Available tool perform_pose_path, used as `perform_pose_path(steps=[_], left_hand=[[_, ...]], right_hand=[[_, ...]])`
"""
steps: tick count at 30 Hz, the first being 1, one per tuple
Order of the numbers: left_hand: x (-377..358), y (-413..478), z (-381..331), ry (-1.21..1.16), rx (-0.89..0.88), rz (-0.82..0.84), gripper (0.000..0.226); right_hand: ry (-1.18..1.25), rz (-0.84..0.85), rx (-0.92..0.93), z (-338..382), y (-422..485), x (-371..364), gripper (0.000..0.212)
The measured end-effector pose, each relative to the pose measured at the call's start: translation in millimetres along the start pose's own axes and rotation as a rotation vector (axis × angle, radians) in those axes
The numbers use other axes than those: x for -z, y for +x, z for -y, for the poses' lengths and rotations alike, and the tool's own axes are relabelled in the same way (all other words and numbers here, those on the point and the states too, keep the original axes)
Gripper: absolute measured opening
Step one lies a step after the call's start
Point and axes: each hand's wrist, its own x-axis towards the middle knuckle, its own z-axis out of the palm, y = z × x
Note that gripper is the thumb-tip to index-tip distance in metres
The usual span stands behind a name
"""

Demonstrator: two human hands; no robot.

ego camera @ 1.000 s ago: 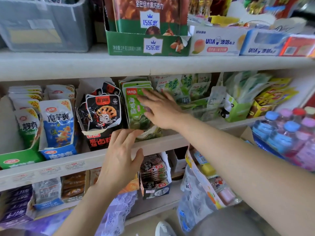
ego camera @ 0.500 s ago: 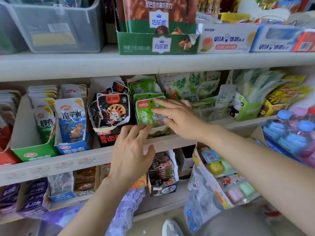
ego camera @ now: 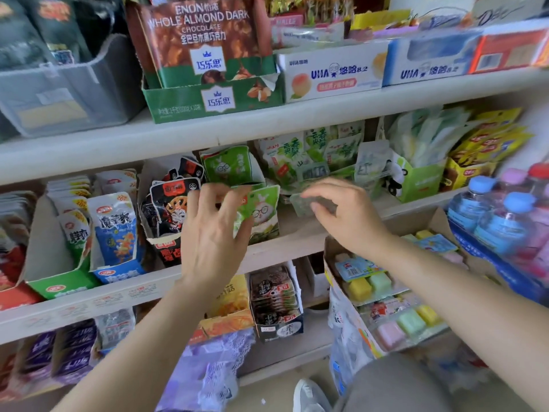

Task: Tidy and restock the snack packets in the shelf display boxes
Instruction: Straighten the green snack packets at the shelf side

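Left hand (ego camera: 214, 233): fingers spread, touching green cartoon-face foil packet (ego camera: 264, 209) at white middle shelf (ego camera: 297, 243) front edge
Right hand (ego camera: 347, 215): pinches blurred pale-green packet (ego camera: 303, 205)

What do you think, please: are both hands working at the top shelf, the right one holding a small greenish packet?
Not the top: the head view shows the left hand and right hand working at the middle shelf, the right one holding a small greenish packet.

Head view: left hand (ego camera: 215, 236), fingers spread, touched upright green packet (ego camera: 263, 211) on middle shelf (ego camera: 291, 245). Right hand (ego camera: 347, 217) pinched small pale packet (ego camera: 303, 203) just beside it. Black packets (ego camera: 169, 206) stood left.
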Motion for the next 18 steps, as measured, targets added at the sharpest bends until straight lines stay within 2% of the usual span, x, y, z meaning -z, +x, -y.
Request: perform_pose_path(steps=[3, 7, 9, 11, 13, 15, 16, 18], left_hand=[[4, 13, 12, -0.041, 0.087, 0.082, 0.048], [15, 24, 35, -0.418, 0.184, 0.457, 0.047], [23, 26, 41, -0.637, 0.351, 0.537, 0.051], [27, 30, 45, -0.761, 0.430, 0.529, 0.038], [28, 36, 51, -0.627, 0.331, 0.434, 0.021], [30, 46, 56, -0.460, 0.170, 0.366, 0.011], [30, 52, 56, -0.412, 0.093, 0.391, 0.017], [30, 63, 53, -0.300, 0.015, 0.568, 0.050]], right_hand=[[-0.011, 0.004, -0.091, -6, 4, 8, 0.031], [0.188, 0.215, -0.165, 19, 19, -4, 0.065], [0.221, 0.277, -0.091, 25, 26, -18, 0.051], [0.185, 0.279, -0.035, 25, 26, -28, 0.025], [0.140, 0.239, 0.031, 21, 19, -33, 0.013], [0.124, 0.216, 0.102, 18, 11, -35, 0.013], [0.114, 0.213, 0.115, 18, 9, -35, 0.014], [0.074, 0.202, 0.137, 16, 6, -37, 0.017]])
